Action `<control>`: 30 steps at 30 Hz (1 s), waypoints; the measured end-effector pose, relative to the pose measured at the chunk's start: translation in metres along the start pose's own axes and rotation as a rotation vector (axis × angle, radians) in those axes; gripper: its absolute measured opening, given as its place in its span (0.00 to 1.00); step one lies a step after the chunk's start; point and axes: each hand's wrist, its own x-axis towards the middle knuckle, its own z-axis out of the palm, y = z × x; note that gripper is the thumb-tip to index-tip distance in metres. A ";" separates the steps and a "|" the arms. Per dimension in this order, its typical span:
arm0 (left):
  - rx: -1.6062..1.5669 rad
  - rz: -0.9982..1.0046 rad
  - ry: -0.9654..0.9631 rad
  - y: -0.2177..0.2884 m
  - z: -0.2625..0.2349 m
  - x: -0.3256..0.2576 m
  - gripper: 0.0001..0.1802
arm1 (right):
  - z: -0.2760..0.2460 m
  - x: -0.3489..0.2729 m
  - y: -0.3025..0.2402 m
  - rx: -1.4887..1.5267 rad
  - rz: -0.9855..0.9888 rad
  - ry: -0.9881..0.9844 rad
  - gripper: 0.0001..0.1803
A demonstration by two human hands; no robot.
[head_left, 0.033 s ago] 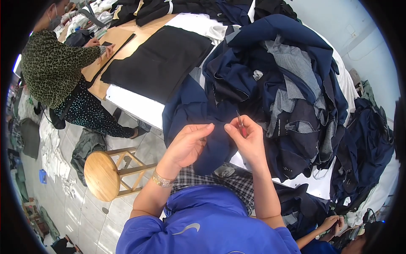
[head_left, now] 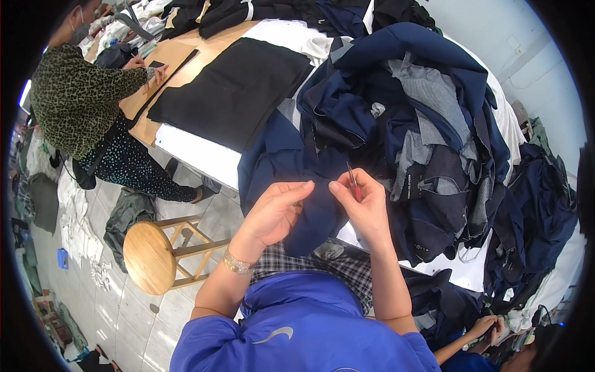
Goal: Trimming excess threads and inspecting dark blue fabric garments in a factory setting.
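Note:
My right hand (head_left: 367,199) is closed round small thread snips (head_left: 356,186) with a red handle, their thin pointed blades sticking up past the fingers. Thumb and forefinger of that hand are pinched together. Just to its left, my left hand (head_left: 276,208) is also closed in a pinch, the fingertips a short gap from the right ones. Whatever it pinches is too small to make out. Both hands are over a navy blue garment (head_left: 279,158) that hangs over the table's near edge. A large heap of navy garments with grey lining (head_left: 434,118) lies beyond and right of them.
Black fabric panels (head_left: 229,93) lie flat on the white table (head_left: 192,155). A person (head_left: 93,105) works at its left side. A wooden stool (head_left: 149,257) stands on the tiled floor. Another person's hands (head_left: 486,328) show at lower right, near more navy garments (head_left: 533,211).

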 end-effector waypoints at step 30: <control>0.039 0.046 0.079 -0.007 0.001 0.004 0.09 | -0.009 -0.027 -0.027 -0.011 0.114 -0.196 0.20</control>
